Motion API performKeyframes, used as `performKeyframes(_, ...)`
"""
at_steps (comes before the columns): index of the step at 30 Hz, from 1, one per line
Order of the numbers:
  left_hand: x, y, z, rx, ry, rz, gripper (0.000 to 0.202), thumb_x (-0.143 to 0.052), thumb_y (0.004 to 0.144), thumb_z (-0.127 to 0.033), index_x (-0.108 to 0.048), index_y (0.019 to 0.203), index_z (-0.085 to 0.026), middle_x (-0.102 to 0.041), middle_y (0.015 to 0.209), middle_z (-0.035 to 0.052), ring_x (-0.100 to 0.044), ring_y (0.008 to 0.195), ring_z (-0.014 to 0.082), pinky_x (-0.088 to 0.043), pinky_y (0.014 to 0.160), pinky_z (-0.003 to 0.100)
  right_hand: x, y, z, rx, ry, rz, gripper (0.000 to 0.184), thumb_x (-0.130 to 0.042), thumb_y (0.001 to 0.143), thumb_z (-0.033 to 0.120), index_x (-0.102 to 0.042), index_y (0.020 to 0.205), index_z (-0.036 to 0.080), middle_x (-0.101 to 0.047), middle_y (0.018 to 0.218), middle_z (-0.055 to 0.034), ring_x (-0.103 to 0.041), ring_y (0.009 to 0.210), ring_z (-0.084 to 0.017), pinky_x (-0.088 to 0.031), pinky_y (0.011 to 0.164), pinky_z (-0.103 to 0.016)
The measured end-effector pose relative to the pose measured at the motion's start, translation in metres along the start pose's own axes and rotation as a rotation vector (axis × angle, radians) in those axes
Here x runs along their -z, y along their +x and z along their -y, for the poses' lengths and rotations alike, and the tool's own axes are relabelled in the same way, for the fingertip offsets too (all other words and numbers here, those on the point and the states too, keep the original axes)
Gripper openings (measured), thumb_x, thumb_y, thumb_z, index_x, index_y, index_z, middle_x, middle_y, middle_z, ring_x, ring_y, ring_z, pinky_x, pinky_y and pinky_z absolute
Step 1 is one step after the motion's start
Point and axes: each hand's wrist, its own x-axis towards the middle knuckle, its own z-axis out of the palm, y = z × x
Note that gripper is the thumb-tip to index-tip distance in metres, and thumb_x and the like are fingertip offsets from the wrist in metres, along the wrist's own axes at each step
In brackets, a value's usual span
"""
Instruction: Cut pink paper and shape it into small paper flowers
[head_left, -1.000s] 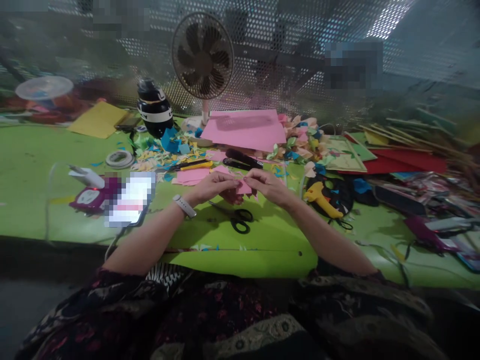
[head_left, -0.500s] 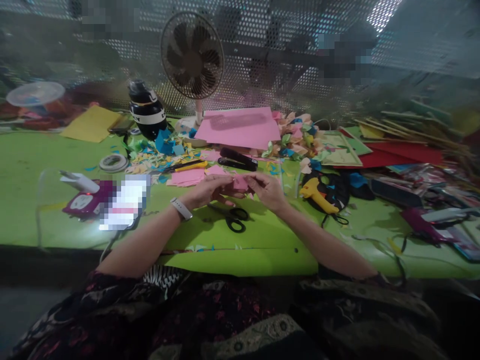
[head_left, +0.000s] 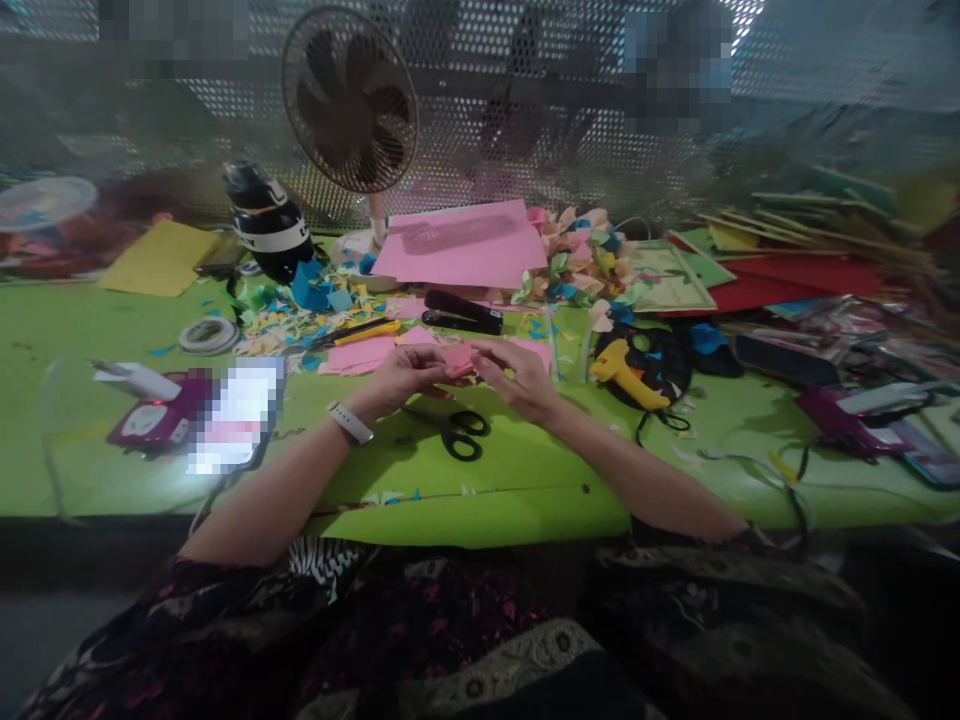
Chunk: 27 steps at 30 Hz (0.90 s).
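A small piece of pink paper (head_left: 459,360) is held up between my two hands, above the green table. My left hand (head_left: 405,376), with a white band at its wrist, pinches the paper's left side. The fingertips of my right hand (head_left: 519,380) close on its right edge. Just below the hands lie black-handled scissors (head_left: 463,436), their blades partly under my left hand's shadow. Behind my left hand is a stack of pink paper pieces (head_left: 360,354). A black stapler (head_left: 462,312) rests beyond the hands.
Paper scraps, a yellow cutter (head_left: 379,330) and a tape roll (head_left: 208,336) lie at left-centre. A lit phone (head_left: 238,415) is beside my left forearm. To the right sits a yellow glue gun (head_left: 630,373). Behind stand a bottle (head_left: 270,230), a fan (head_left: 351,100) and a large pink sheet (head_left: 465,243).
The pink piece has tilted and looks flatter and narrower between my fingers. My right hand has turned slightly, its fingers stretching along the paper. The whole view has shifted a little.
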Motion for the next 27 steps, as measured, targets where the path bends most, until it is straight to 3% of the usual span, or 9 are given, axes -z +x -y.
performKeyframes(4, -0.001, 0.001, 0.0, -0.074, 0.01, -0.127, 0.043, -0.096, 0.053, -0.042, -0.071, 0.074, -0.014, -0.074, 0.075, 0.002, -0.072, 0.07, 0.0147, -0.061, 0.071, 0.027, -0.004, -0.001, -0.001, -0.124, 0.193, 0.076, 0.037, -0.059, 0.092, 0.042, -0.069, 0.118, 0.018, -0.073, 0.092, -0.0061, -0.067, 0.074, -0.017, -0.056, 0.067, -0.032)
performKeyframes(7, -0.001, 0.001, -0.001, -0.107, 0.024, -0.174, 0.038, -0.095, 0.055, -0.038, -0.074, 0.077, -0.016, -0.076, 0.079, 0.0021, -0.07, 0.071, 0.0134, -0.061, 0.074, 0.028, -0.005, -0.001, -0.003, -0.12, 0.231, 0.107, 0.037, -0.062, 0.085, 0.031, -0.067, 0.119, 0.017, -0.073, 0.092, -0.0056, -0.068, 0.074, -0.017, -0.058, 0.068, -0.033)
performKeyframes(10, -0.001, 0.002, -0.002, -0.121, 0.022, -0.195, 0.036, -0.095, 0.056, -0.037, -0.075, 0.077, -0.017, -0.076, 0.078, 0.0017, -0.069, 0.071, 0.0127, -0.06, 0.072, 0.026, 0.003, 0.001, -0.003, -0.127, 0.26, 0.102, 0.033, -0.057, 0.091, 0.033, -0.067, 0.118, 0.018, -0.073, 0.092, -0.0059, -0.07, 0.073, -0.016, -0.058, 0.066, -0.032)
performKeyframes(13, -0.001, 0.001, -0.004, -0.125, 0.015, -0.211, 0.035, -0.094, 0.057, -0.036, -0.072, 0.076, -0.016, -0.074, 0.079, 0.0009, -0.068, 0.07, 0.0116, -0.059, 0.068, 0.023, 0.017, 0.006, -0.005, -0.159, 0.262, -0.002, 0.031, -0.056, 0.094, 0.038, -0.067, 0.113, 0.017, -0.073, 0.091, -0.0068, -0.07, 0.073, -0.016, -0.058, 0.065, -0.031)
performKeyframes(17, -0.001, 0.001, -0.006, -0.104, -0.025, -0.188, 0.039, -0.094, 0.06, -0.04, -0.068, 0.075, -0.016, -0.073, 0.081, -0.0006, -0.069, 0.075, 0.0122, -0.059, 0.063, 0.021, 0.032, 0.012, -0.008, -0.134, 0.199, -0.111, 0.028, -0.063, 0.088, 0.037, -0.069, 0.106, 0.016, -0.072, 0.087, -0.0063, -0.067, 0.07, -0.014, -0.058, 0.067, -0.03)
performKeyframes(23, -0.004, 0.001, -0.004, -0.062, 0.042, -0.166, 0.042, -0.094, 0.058, -0.044, -0.072, 0.078, -0.015, -0.073, 0.079, 0.0011, -0.068, 0.069, 0.0106, -0.059, 0.062, 0.021, 0.022, 0.008, -0.004, -0.107, 0.125, 0.193, 0.039, -0.073, 0.076, 0.027, -0.067, 0.113, 0.017, -0.073, 0.094, -0.0065, -0.066, 0.074, -0.015, -0.057, 0.069, -0.031)
performKeyframes(27, -0.006, 0.001, -0.003, -0.031, 0.063, -0.091, 0.045, -0.094, 0.057, -0.048, -0.074, 0.08, -0.014, -0.074, 0.076, 0.0035, -0.071, 0.069, 0.014, -0.06, 0.064, 0.023, 0.007, 0.005, -0.007, -0.163, 0.151, 0.115, 0.029, -0.074, 0.08, 0.041, -0.068, 0.093, 0.016, -0.069, 0.078, -0.0038, -0.061, 0.066, -0.015, -0.051, 0.061, -0.029)
